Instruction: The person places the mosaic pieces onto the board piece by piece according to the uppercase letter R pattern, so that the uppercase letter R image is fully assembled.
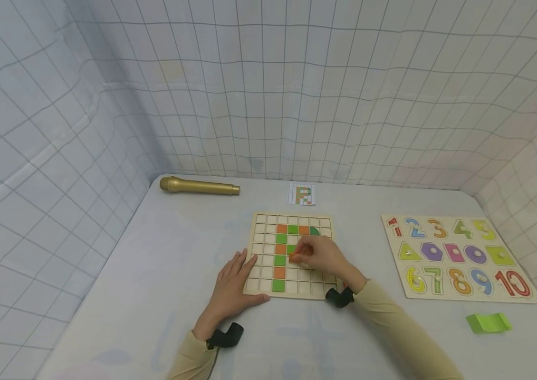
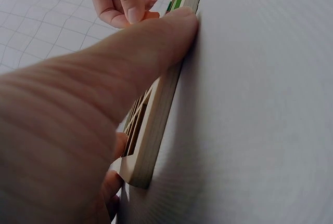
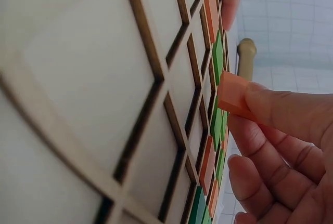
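A wooden grid board (image 1: pixel 265 218) lies on the table with orange and green square tiles set in some of its cells. One dark green rounded tile (image 1: pixel 314 231) sits toward its upper right. Between thumb and fingers, my right hand (image 1: pixel 320 254) pinches an orange tile (image 3: pixel 233 91) at the board's middle, close beside the green tiles. My left hand (image 1: pixel 232 287) is spread at the board's lower left corner, its thumb along the front edge and its fingers over the left side. In the left wrist view the left thumb (image 2: pixel 174 29) rests against the board's wooden edge.
Behind the board lies a small pattern card (image 1: pixel 302 194) with a coloured grid. A gold microphone (image 1: pixel 199 186) is at the back left. To the right are a number and shape puzzle board (image 1: pixel 444 241) and a bright green curved block (image 1: pixel 489 323). Grid-patterned curtains surround the table.
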Available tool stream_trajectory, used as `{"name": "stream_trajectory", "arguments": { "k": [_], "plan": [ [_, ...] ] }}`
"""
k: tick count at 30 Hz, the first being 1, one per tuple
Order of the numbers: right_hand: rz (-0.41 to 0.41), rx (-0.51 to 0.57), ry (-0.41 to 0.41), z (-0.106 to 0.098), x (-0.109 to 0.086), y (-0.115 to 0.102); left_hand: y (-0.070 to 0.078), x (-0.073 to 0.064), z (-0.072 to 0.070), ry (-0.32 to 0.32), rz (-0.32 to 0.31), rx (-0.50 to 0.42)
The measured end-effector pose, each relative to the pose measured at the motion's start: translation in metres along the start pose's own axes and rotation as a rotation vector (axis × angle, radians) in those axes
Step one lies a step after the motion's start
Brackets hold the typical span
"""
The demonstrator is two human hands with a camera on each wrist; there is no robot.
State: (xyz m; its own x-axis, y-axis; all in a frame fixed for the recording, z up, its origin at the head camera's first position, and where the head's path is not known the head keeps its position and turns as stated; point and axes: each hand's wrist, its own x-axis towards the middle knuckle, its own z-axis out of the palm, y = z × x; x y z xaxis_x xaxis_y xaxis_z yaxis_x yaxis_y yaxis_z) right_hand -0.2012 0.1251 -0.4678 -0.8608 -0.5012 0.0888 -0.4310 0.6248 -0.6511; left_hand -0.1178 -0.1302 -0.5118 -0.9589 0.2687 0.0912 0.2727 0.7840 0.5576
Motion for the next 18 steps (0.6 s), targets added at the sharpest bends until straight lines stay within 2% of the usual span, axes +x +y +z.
{"name": "stream_trajectory", "arguments": {
  "k": [6, 11, 18],
  "plan": [
    [0.013, -0.022, -0.028, 0.0055, 0.0011, -0.0016, 0.0000, -0.0001, 0.0001, -0.003, -0.002, 0.001],
    [0.054, -0.031, -0.041, 0.0075, 0.0005, -0.0033, 0.0003, -0.0003, -0.0002, -0.005, -0.004, -0.007],
    [0.065, -0.125, -0.018, 0.0104, 0.0011, -0.0056, 0.0000, -0.0003, -0.0002, -0.005, -0.009, -0.006]
  ]
}}
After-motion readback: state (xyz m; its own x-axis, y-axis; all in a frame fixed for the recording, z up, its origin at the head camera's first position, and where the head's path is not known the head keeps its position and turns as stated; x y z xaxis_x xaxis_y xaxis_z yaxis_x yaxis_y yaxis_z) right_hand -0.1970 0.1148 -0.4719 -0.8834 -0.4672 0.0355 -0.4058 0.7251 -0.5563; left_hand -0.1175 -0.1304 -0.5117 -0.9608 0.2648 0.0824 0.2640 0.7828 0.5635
